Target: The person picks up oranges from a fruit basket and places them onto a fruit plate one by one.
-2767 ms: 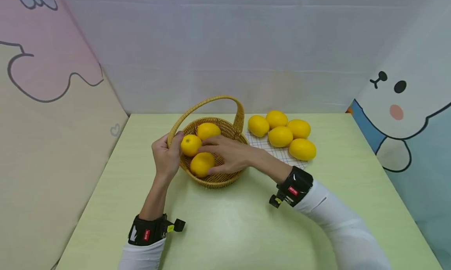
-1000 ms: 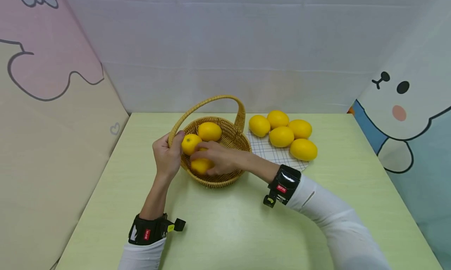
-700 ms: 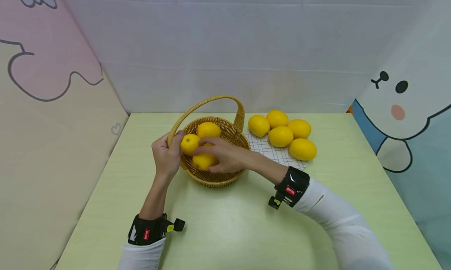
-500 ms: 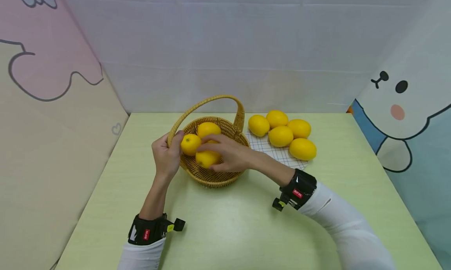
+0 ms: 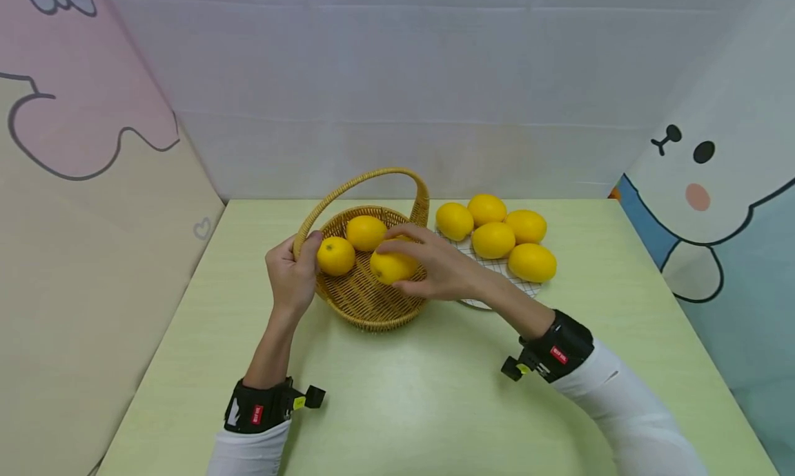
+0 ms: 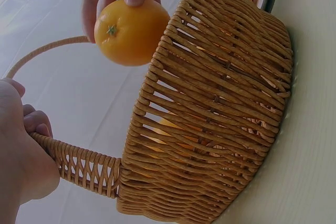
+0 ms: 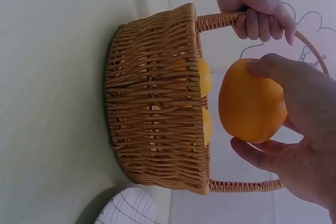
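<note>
A round wicker basket point(image 5: 366, 307) stands on the table, its tall arched handle point(image 5: 373, 177) rising over it. My left hand point(image 5: 293, 276) grips that handle low on its left side. My right hand point(image 5: 447, 265) pinches an orange point(image 5: 393, 265) between thumb and fingers; in the right wrist view the orange point(image 7: 251, 100) is lifted above the basket rim. A green stem end shows on this orange point(image 6: 131, 32) in the left wrist view. Two more lie inside the basket: a left orange point(image 5: 336, 256) and a back orange point(image 5: 366, 232).
Right of the basket, a white plate with a grid pattern point(image 7: 128, 208) holds several oranges point(image 5: 493, 241), partly behind my right forearm. The pale green table point(image 5: 397, 407) ends at a white back wall point(image 5: 397, 83). Printed panels stand at both sides.
My right hand reached among the oranges in the basket, took hold of the front one, and moved up and to the right with it. The left hand keeps its grip on the handle.
</note>
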Demonstrator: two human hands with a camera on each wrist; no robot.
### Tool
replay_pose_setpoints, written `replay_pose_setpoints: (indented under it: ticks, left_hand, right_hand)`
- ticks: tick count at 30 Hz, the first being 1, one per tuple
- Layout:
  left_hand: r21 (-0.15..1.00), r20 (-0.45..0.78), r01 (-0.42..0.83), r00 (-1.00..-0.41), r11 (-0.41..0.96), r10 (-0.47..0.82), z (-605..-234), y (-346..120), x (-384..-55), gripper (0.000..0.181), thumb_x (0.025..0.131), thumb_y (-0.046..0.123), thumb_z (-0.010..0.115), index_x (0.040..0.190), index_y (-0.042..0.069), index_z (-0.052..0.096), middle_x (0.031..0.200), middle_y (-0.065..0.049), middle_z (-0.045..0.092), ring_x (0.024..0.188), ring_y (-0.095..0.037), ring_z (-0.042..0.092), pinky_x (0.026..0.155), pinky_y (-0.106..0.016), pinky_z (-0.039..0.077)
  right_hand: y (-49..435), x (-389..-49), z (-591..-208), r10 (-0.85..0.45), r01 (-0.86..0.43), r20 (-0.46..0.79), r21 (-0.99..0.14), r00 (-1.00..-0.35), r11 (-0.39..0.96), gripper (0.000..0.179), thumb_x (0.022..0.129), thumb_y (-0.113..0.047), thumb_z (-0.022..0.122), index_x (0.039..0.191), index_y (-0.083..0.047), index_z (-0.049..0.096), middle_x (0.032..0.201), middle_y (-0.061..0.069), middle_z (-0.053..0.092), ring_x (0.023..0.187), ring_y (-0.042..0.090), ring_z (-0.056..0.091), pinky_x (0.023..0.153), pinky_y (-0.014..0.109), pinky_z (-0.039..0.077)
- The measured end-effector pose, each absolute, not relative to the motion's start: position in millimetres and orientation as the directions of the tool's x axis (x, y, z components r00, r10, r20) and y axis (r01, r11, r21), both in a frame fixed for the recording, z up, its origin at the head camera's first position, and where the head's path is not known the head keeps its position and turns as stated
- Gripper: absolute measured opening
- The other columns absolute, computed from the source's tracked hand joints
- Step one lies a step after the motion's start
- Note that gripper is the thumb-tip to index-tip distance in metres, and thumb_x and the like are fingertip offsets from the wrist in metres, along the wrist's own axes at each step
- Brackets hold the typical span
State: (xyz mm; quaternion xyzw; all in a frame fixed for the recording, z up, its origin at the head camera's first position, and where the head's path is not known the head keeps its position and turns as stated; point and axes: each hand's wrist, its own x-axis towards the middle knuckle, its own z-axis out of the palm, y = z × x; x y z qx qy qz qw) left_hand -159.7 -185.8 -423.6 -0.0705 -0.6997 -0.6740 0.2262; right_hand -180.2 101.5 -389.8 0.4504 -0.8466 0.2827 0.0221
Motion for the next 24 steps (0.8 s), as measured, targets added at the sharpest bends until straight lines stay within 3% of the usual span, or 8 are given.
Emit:
replay_pose_setpoints:
  ticks: [9,24]
  left_hand:
    - [0.909,0.417,0.409,-0.886,0.081,-0.204,-423,-186,-160,0.053,0.112,0.016,0.065,0.063,0.003,0.046,0.051,0.011,0.039,0.043,-0.004,0.032,0.042,-0.018,0.025]
    - [0.911,0.412,0.406,-0.887,0.074,-0.208,-423,-186,-160,0.051,0.111,0.015,0.064,0.063,0.006,0.048,0.051,0.011,0.039,0.043,-0.003,0.031,0.041,-0.017,0.024]
  right_hand:
    - [133,-177,-388,-0.681,-0.722,0.320,-0.522,-0.659,0.454,0.058,0.097,-0.015,0.088,0.150,-0.015,0.067,0.162,0.020,0.055,0.146,0.042,0.059,0.112,0.059,0.059]
    - [175,-189,-391,-0.582,-0.721,0.429,-0.347,-0.691,0.600,0.056,0.089,-0.005,0.092,0.141,-0.007,0.071,0.155,0.030,0.059,0.141,0.052,0.058,0.114,0.066,0.055]
